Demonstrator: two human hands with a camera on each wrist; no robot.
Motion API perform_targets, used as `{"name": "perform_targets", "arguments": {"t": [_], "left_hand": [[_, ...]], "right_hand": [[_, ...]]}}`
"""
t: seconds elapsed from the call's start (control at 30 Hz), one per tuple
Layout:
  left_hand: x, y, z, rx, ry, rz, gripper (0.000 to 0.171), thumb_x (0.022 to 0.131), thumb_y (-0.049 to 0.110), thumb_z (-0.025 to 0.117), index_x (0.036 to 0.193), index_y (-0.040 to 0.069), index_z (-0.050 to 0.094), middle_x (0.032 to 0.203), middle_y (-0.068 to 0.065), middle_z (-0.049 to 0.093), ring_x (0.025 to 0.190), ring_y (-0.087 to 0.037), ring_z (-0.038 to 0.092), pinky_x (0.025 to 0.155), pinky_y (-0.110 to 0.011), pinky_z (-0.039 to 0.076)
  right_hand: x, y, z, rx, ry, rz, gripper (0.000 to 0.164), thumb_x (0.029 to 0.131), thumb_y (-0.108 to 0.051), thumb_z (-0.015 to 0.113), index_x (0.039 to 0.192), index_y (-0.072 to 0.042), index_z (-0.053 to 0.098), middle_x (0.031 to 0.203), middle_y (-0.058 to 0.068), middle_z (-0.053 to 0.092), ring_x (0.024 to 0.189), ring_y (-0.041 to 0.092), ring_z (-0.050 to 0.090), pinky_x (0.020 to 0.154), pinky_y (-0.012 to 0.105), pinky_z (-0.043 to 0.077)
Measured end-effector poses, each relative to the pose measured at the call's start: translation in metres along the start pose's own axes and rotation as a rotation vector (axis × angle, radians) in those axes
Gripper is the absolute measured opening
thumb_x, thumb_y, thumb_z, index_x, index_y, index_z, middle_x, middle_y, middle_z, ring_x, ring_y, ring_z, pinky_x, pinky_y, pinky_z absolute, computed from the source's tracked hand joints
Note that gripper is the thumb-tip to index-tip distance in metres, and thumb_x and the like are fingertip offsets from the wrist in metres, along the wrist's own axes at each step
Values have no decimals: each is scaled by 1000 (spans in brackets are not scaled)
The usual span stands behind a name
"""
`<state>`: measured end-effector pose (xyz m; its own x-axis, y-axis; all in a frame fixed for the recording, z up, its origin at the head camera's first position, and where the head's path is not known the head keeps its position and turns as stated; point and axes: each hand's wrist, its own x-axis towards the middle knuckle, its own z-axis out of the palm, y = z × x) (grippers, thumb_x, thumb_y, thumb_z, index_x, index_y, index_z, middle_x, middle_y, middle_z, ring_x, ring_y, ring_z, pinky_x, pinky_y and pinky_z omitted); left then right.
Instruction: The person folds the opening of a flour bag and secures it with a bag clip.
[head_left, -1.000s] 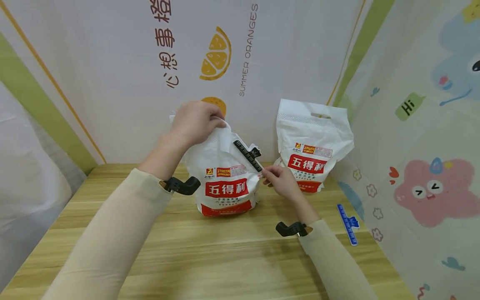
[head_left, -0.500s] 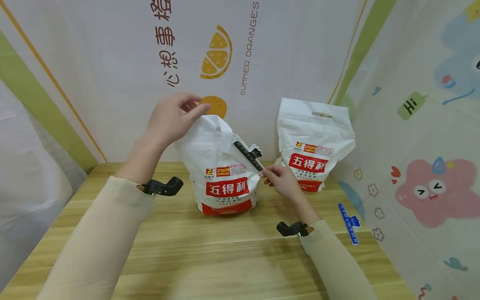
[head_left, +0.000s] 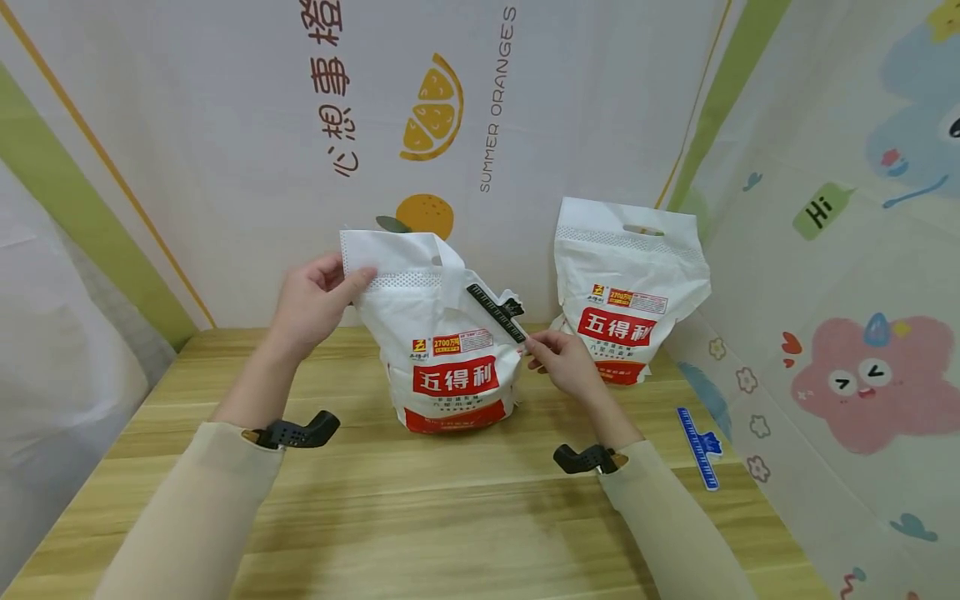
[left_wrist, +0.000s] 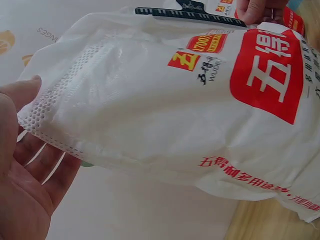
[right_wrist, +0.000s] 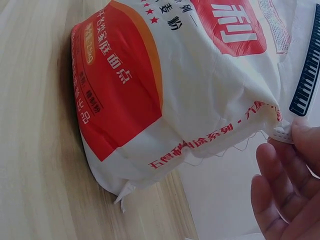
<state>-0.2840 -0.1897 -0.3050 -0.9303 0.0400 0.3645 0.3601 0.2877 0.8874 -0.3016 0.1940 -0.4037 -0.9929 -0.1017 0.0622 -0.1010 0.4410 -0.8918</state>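
Note:
A white and red flour bag (head_left: pixel 450 367) stands upright on the table, its top flap folded down on the right. A black bag clip (head_left: pixel 496 313) sits slanted across the folded part. My left hand (head_left: pixel 306 308) is at the bag's upper left corner, thumb in front and fingers behind; the left wrist view shows the thumb (left_wrist: pixel 25 92) at the perforated strip. With thumb and forefinger, my right hand (head_left: pixel 564 360) pinches the folded end of the strip (right_wrist: pixel 283 134), just below the clip's lower end.
Another flour bag (head_left: pixel 630 292), without a clip, stands behind to the right. A blue bag clip (head_left: pixel 698 448) lies on the wooden table (head_left: pixel 420 525) near its right edge. Printed cloth (head_left: pixel 247 167) hangs behind and along the sides.
My left hand has let go of the bag's top near the handle, moved left and down, and taken the upper left corner. The right hand has stayed in place.

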Motion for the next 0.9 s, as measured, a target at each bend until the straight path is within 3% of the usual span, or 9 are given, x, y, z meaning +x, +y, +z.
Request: {"name": "perform_targets", "arguments": {"t": [0.13,0.33,0.5,0.67,0.9], "left_hand": [[-3,-4,3,-3,7,11,44,107,31,73,138,-1,71,100,14,75,89,-5,72,80,-17,62],[-3,-6,6,24,81,16,39,106,31,76,130,0,77,91,18,75,83,-3,72,76,-16,63],[-3,-7,7,6,100,6,39,105,30,77,130,0,78,89,20,74,83,-3,72,76,-16,62],[-10,-17,5,-74,21,-40,46,106,30,75,138,-3,70,97,20,76,91,-3,73,84,-18,63],[-29,-51,9,-131,-85,-104,47,107,21,74,143,-8,63,106,18,76,101,0,74,92,-20,63]], "right_hand": [[-1,1,1,-5,19,-16,27,113,-26,63,125,-5,76,117,16,76,92,22,73,87,37,65],[0,2,2,-18,55,-22,24,112,-25,65,122,-7,77,114,14,76,91,21,73,89,43,66],[1,3,2,-2,60,-22,22,111,-25,66,121,-8,77,114,13,77,92,21,74,85,37,65],[2,5,2,41,38,-33,26,112,-27,66,126,-7,76,119,14,78,95,22,74,84,32,65],[2,8,2,91,14,-27,29,111,-28,67,131,-8,75,123,15,77,101,22,75,87,32,64]]}}
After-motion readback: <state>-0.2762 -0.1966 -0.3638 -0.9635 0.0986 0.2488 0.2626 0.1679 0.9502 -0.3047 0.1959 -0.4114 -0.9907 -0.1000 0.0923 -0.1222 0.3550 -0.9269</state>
